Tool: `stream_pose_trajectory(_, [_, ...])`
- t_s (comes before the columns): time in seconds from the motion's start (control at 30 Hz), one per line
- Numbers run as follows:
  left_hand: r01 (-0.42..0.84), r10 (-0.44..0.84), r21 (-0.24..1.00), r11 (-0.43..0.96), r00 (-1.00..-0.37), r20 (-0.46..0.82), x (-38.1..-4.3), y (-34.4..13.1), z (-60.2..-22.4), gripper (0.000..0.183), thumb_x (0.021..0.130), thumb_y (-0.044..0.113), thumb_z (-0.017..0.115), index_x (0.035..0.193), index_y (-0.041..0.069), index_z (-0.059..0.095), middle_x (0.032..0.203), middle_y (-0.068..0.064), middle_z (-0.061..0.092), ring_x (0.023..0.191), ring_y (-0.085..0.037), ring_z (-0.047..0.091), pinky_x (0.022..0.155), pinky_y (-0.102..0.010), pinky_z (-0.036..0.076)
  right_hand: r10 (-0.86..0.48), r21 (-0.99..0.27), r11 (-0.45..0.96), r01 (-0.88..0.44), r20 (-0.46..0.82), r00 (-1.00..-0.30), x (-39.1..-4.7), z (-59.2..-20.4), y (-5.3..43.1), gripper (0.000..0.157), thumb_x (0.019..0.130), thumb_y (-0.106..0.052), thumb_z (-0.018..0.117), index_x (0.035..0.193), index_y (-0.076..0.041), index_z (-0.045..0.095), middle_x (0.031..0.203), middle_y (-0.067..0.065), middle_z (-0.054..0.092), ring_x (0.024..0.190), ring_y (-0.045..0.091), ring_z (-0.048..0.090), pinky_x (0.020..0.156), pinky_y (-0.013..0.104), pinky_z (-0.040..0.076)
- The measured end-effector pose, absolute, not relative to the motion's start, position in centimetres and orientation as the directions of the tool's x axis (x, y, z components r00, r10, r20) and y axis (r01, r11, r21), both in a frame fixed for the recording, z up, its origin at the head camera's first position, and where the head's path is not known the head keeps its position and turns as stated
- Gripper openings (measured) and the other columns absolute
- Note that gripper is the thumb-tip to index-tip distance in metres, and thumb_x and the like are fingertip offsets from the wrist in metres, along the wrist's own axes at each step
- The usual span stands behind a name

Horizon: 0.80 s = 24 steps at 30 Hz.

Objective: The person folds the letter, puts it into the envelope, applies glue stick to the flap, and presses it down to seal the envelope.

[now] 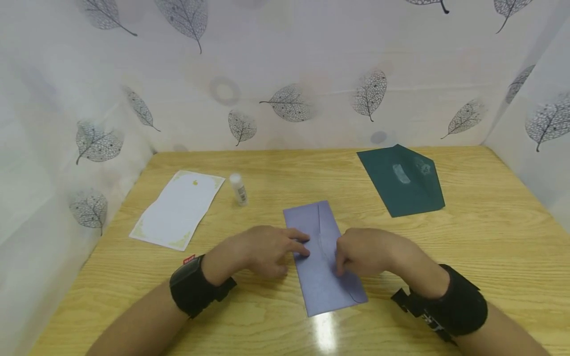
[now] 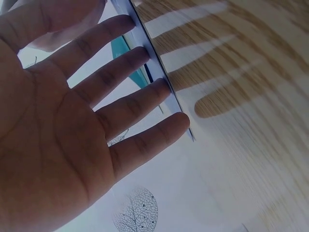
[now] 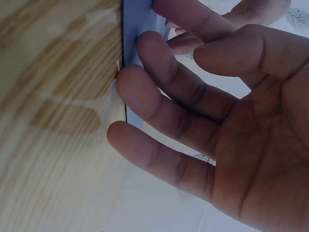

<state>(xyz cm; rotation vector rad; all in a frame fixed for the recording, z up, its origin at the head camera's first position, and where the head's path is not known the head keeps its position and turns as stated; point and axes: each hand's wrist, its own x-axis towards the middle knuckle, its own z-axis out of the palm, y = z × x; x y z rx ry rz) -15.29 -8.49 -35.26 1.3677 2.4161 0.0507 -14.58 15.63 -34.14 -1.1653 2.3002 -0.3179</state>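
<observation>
A lavender envelope (image 1: 318, 282) lies flat on the table in front of me, its flap folded over along the right side. My left hand (image 1: 267, 249) rests on its left edge with fingers spread and fairly straight, as the left wrist view also shows. On the flap side, my right hand (image 1: 367, 249) presses a fingertip down near the flap's edge. In the right wrist view the other fingers of that hand bend loosely beside the envelope (image 3: 137, 19), with nothing held in the palm. The exact contact under the right fingertips is partly hidden.
A white sheet with gold corner patterns (image 1: 175, 210) lies at the left on the wooden table (image 1: 285, 173). Beside it stands a capped glue stick (image 1: 239, 190). Back right is a dark green envelope (image 1: 396, 185) with whitish patches. A leaf-print curtain (image 1: 320, 59) borders the table.
</observation>
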Motion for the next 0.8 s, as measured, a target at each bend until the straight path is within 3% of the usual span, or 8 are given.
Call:
stream_pose_trajectory(0.57, [0.826, 0.833, 0.201, 0.527, -0.456, -0.313, -15.66, -8.49, -35.24, 0.051, 0.078, 0.022, 0.058, 0.128, 0.026, 0.053, 0.144, 0.002, 0.036, 0.124, -0.017, 0.04, 0.094, -0.032, 0.042, -0.785, -0.459, 0.619, -0.637, -0.381, -0.489, -14.52, -33.88, 15.82, 0.026, 0.081, -0.007, 0.057, 0.078, -0.027, 0.072, 0.08, -0.016, 0.065, 0.076, -0.002, 0.056, 0.069, 0.022, 0.05])
stream_pose_trajectory(0.8, [0.818, 0.836, 0.228, 0.527, -0.453, -0.309, -16.27, -8.94, -35.41, 0.049, 0.079, 0.021, 0.056, 0.128, 0.023, 0.053, 0.145, 0.0, 0.035, 0.128, -0.019, 0.035, 0.101, -0.033, 0.036, -0.744, -0.408, 0.668, -0.623, -0.362, -0.561, -14.59, -33.42, 16.04, 0.024, 0.082, -0.007, 0.053, 0.081, -0.023, 0.071, 0.082, -0.013, 0.065, 0.075, 0.002, 0.057, 0.068, 0.026, 0.051])
